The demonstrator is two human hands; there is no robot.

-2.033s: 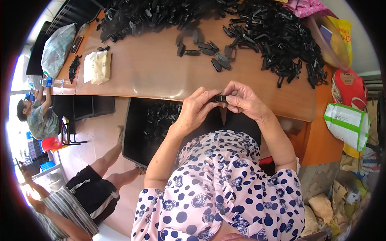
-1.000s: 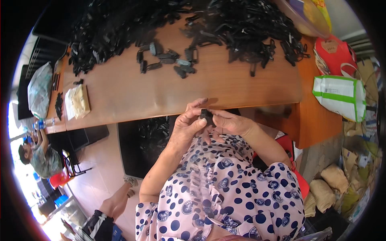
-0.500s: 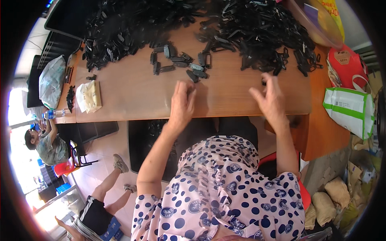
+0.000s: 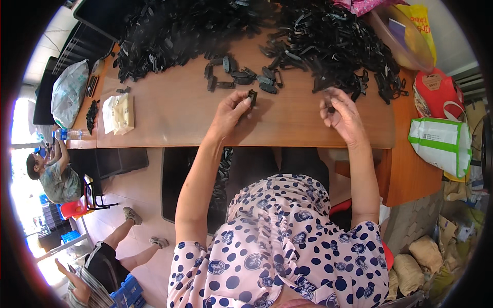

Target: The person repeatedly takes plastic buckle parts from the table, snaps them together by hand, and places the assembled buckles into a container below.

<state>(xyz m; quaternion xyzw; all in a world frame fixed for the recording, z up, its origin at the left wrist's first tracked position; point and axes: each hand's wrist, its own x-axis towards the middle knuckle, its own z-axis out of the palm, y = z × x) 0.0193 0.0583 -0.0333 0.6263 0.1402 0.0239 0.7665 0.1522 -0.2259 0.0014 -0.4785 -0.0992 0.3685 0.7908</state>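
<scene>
My left hand (image 4: 232,115) is raised over the table and pinches a small black oblong plastic part (image 4: 251,97) between thumb and fingers. To the right, my right hand (image 4: 343,117) is partly blurred, its fingers curled around something small and dark that I can barely make out. Beyond my hands, a loose group of black plastic parts (image 4: 240,77) lies on the brown table (image 4: 174,123). Behind it rise a large left heap of similar black parts (image 4: 174,41) and a right heap (image 4: 328,46).
At left sit a yellowish packet (image 4: 122,114), a plastic bag (image 4: 71,95) and a water bottle (image 4: 67,134). A clear tub (image 4: 405,41), red bag (image 4: 436,92) and green-white bag (image 4: 441,143) are at right. Black trays (image 4: 123,163) stand below. Other people are at left.
My left hand has picked up a black part from the near edge of the loose group. My right hand has moved slightly and its fingers have curled in. The view has shifted a little.
</scene>
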